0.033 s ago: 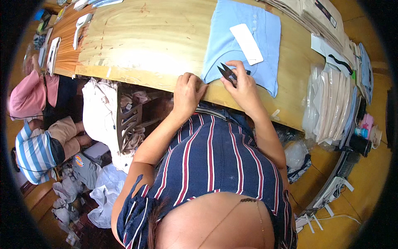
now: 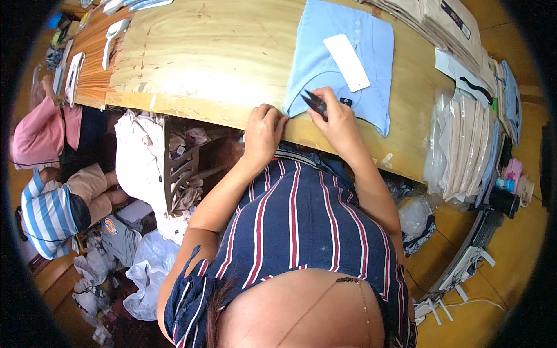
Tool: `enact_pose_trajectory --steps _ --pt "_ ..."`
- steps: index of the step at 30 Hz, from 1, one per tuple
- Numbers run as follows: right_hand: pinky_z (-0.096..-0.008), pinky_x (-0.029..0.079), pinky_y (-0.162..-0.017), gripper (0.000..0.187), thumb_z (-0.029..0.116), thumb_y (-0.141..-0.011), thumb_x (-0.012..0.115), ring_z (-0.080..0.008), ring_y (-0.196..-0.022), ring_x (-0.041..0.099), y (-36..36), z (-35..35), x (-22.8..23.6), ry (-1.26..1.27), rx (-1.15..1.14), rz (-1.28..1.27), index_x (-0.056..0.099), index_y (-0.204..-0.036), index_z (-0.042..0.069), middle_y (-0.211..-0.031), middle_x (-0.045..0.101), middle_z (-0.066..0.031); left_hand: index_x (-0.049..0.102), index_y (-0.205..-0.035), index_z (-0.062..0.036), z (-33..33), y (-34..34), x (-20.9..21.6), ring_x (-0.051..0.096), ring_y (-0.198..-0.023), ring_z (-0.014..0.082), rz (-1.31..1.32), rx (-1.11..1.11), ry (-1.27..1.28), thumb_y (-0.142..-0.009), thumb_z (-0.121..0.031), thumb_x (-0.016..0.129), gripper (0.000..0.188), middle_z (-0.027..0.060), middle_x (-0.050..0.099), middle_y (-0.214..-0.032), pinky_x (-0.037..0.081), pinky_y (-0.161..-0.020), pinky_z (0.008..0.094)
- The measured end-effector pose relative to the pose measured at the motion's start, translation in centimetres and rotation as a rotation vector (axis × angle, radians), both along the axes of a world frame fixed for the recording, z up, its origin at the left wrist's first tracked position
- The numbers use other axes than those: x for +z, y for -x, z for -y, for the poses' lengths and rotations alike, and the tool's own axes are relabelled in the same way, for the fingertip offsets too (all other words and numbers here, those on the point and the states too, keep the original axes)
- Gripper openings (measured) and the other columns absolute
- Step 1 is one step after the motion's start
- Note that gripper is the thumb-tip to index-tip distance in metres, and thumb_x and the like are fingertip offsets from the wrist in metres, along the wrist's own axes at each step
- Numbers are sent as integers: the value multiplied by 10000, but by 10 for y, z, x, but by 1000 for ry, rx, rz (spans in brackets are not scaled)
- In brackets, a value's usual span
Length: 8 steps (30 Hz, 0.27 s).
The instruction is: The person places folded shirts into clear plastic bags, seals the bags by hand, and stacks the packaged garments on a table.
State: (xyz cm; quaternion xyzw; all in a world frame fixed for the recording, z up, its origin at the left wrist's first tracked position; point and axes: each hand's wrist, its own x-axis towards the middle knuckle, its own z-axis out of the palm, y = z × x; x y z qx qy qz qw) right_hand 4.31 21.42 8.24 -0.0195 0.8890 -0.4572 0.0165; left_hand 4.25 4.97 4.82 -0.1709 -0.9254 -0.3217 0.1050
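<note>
A folded light blue shirt (image 2: 313, 52) lies on the wooden table, its round neckline toward me. On top of it rests a blank-looking white tag (image 2: 347, 62), and a small dark label (image 2: 346, 101) shows inside the neck. Black thread snips (image 2: 314, 103) are in my right hand (image 2: 337, 122), over the shirt's near edge, with the blades almost together. My left hand (image 2: 264, 129) is closed at the table's front edge, fingertips beside the shirt's near left corner. Whatever is pinched there, cloth or thread, is hidden by the fingers.
The table (image 2: 197, 64) carries a white handled tool (image 2: 113, 43) at the far left. Stacked beige garments (image 2: 447, 23) and bagged ones (image 2: 461, 145) line the right side. Below left are a cloth-draped chair (image 2: 142, 156), a plastic bag (image 2: 152, 267) and two other people.
The snips' blades have come closer together, and my right hand has shifted slightly, uncovering the neck label. My left hand has stayed nearly in place.
</note>
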Motion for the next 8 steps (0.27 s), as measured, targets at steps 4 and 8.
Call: enact_pose_trajectory --steps 4,8 --pt "-364 458 -572 273 111 -682 588 -293 -696 553 -2 3 -14 -256 136 -251 482 -933 86 -828 545 -107 548 -665 8 5 -5 1 524 -588 210 236 -7 -219 -654 -20 604 64 103 534 -682 419 -536 292" --pt "-344 466 -582 321 89 -680 583 -273 -713 563 -9 2 -14 -321 199 -272 491 -987 102 -878 543 -98 594 -759 0 7 -8 2 578 -652 175 515 60 -448 -716 -22 573 52 113 603 -813 448 -589 227"
